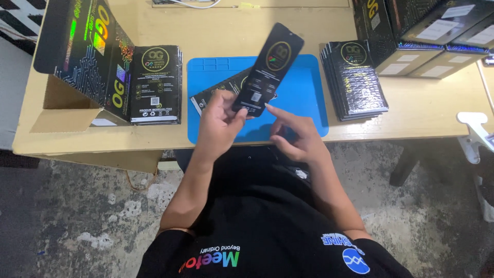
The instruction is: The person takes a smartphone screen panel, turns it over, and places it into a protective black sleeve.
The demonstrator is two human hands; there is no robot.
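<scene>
Panel, slim, black and glossy, with a round gold emblem near its upper half, stands raised above the blue mat. Its long axis runs from the lower end, near the person, up and to the right, away from the body, tilted off upright. The left hand grasps it at that lower end alone, thumb on the printed face and fingers curled behind, so the whole length rises free beyond the grip. The right hand is just beside and slightly lower, to the right of the lower end; it is released and holds nothing, fingers loosely spread, the index fingertip nearly at the panel's bottom corner, though whether it touches there I cannot tell. Of the two, the left is the hand on the panel; the right is near but apart.

Under the raised panel a second flat black piece lies on the mat, partly hidden. The mat rests on a wooden table. A stack of black sleeves sits to the right of the mat, another black pack to the left against an open cardboard box, and more black boxes at the far right.
</scene>
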